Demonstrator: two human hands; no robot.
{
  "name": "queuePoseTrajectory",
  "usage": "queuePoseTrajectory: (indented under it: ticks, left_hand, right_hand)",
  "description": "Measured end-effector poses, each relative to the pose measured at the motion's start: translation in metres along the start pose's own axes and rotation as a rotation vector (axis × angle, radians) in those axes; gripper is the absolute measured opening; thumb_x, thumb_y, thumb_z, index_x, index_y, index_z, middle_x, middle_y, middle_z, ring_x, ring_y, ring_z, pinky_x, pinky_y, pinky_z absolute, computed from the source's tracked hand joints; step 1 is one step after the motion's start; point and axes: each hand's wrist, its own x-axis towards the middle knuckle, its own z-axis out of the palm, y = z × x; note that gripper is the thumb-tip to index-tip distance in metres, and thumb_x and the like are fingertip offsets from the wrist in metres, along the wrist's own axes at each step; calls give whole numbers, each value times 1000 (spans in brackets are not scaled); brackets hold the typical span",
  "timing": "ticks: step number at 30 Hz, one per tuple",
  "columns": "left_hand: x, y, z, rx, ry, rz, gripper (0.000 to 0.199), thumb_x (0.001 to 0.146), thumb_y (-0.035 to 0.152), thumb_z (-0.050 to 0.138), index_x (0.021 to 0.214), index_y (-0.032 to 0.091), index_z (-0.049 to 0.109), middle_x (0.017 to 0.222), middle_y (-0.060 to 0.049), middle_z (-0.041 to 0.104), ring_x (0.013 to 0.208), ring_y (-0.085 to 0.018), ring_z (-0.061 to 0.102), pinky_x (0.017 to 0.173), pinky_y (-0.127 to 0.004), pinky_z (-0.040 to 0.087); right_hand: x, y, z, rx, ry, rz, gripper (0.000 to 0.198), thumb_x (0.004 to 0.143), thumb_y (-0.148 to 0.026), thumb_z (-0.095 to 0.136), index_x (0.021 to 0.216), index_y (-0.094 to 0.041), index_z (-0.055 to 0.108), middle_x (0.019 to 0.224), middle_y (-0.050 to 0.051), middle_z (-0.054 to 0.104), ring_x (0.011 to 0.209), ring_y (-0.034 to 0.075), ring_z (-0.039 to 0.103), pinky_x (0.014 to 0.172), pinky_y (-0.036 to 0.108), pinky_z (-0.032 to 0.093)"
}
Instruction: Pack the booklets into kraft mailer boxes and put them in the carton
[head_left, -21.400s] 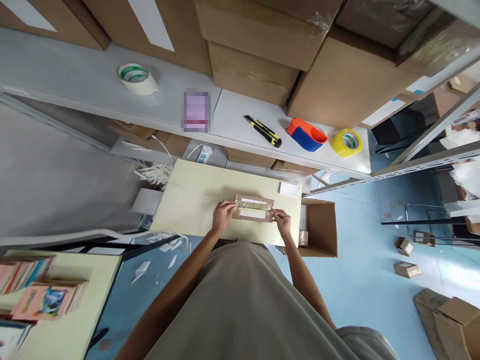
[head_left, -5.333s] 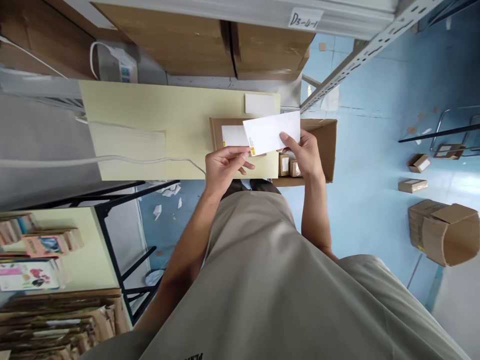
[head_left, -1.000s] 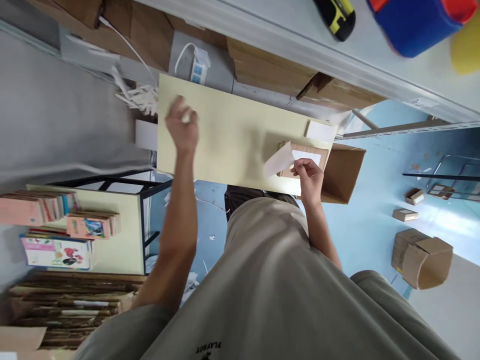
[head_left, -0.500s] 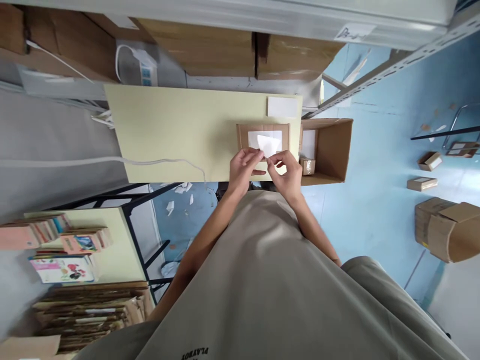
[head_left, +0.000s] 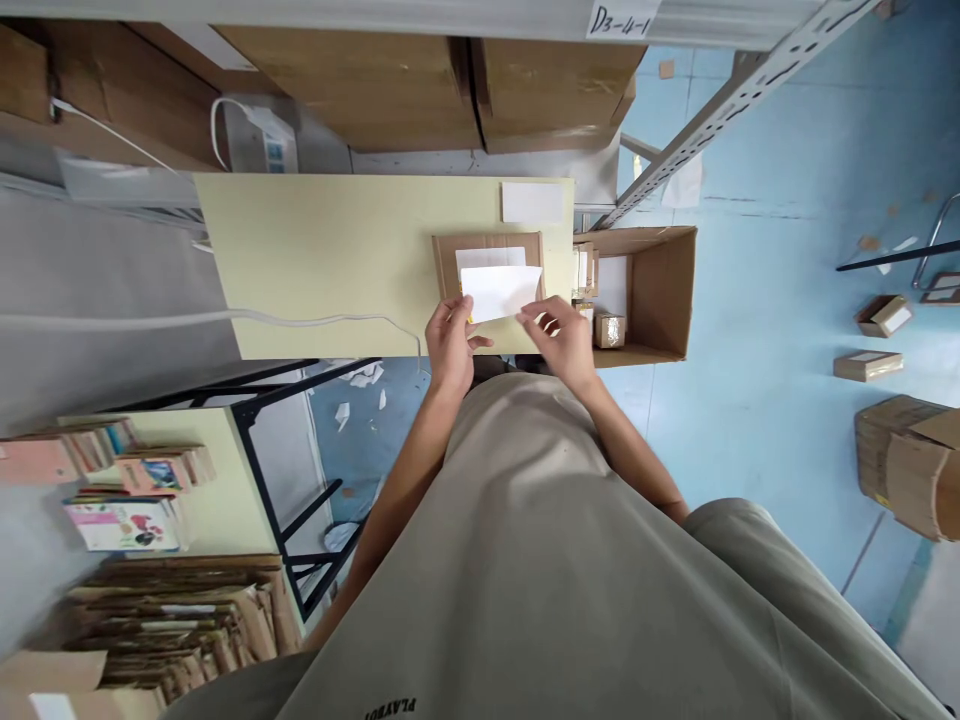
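A white paper slip (head_left: 500, 291) is stretched between my two hands, above a flat cardboard box (head_left: 444, 262). My left hand (head_left: 452, 345) pinches its left edge between thumb and fingers, where a bit of yellow shows. At the lower right corner, my right hand (head_left: 562, 342) is closed in a pinch on the slip. On the box's top, partly covered by the slip, is a white label (head_left: 491, 257). Another white paper (head_left: 532, 203) lies flat near the table's far right corner.
The pale yellow table (head_left: 315, 250) carries a white cable (head_left: 300, 321). An open carton (head_left: 664, 300) with small boxes adjoins its right end. A shelf (head_left: 697, 25) with large cartons runs along the back. Books (head_left: 127, 523) and stacked cardboard (head_left: 187, 620) stand at left.
My hands have moved apart, and the slip, folded before, is now spread flat between them. The view has shifted, moving the table and box left in the picture.
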Motion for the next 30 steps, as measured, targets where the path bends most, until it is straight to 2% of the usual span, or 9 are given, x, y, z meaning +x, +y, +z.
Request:
queuePoseTrajectory:
  ticks: [3, 7, 12, 15, 18, 23, 27, 30]
  left_hand:
    - [-1, 0, -4, -15, 6, -3, 52, 80, 66, 96, 98, 26, 67, 103, -4, 73, 93, -21, 79, 48, -17, 50]
    - [-4, -2, -4, -9, 3, -14, 55, 80, 68, 95, 102, 27, 66, 115, -7, 77, 112, -28, 82, 48, -16, 49]
    - [-3, -6, -4, 10, 15, -26, 56, 80, 69, 95, 104, 28, 65, 116, -7, 78, 117, -30, 82, 48, -17, 49]
    - [-1, -7, -5, 22, 19, -29, 56, 82, 70, 94, 104, 28, 65, 116, -7, 78, 120, -32, 82, 51, -18, 52]
    - [0, -5, -7, 27, 30, -28, 56, 82, 71, 94, 105, 28, 67, 117, -7, 79, 117, -31, 82, 51, -18, 52]
    - [4, -5, -13, 37, 44, -15, 54, 84, 71, 92, 107, 28, 69, 115, -5, 78, 107, -25, 82, 50, -15, 50]
    - [16, -13, -20, 144, 96, 64, 46, 91, 66, 87, 108, 28, 68, 108, -4, 74, 99, -22, 79, 52, -17, 56]
    - [37, -24, -26, 267, 162, 154, 40, 94, 60, 85, 105, 26, 68, 103, -3, 72, 94, -18, 73, 60, -19, 63]
  right_hand:
    - [10, 22, -14, 4, 113, 124, 42, 106, -66, 72, 104, -25, 84, 111, 8, 86, 85, 22, 73, 85, 39, 63]
    - [21, 42, -18, 53, 59, 213, 44, 101, -66, 76, 102, -23, 84, 106, 7, 86, 86, 21, 74, 86, 38, 63]
    - [28, 50, -9, 131, 3, 232, 42, 101, -63, 75, 95, -22, 82, 93, 4, 81, 78, 20, 70, 80, 36, 61]
    - [33, 53, -7, 136, 18, 256, 42, 100, -63, 76, 96, -22, 81, 95, 4, 81, 79, 19, 69, 80, 36, 61]
    - [38, 54, -4, 156, 6, 267, 44, 98, -66, 76, 99, -23, 80, 100, 4, 82, 80, 19, 69, 80, 36, 61]
    - [43, 52, 3, 172, -49, 251, 45, 96, -68, 78, 91, -23, 77, 89, 3, 78, 76, 19, 67, 77, 35, 60]
    - [48, 52, 9, 152, -61, 250, 42, 96, -65, 77, 88, -24, 74, 86, 2, 75, 77, 20, 67, 76, 34, 58]
    - [57, 56, 13, 118, -73, 255, 40, 97, -62, 76, 87, -24, 72, 83, 2, 73, 80, 21, 68, 76, 33, 56]
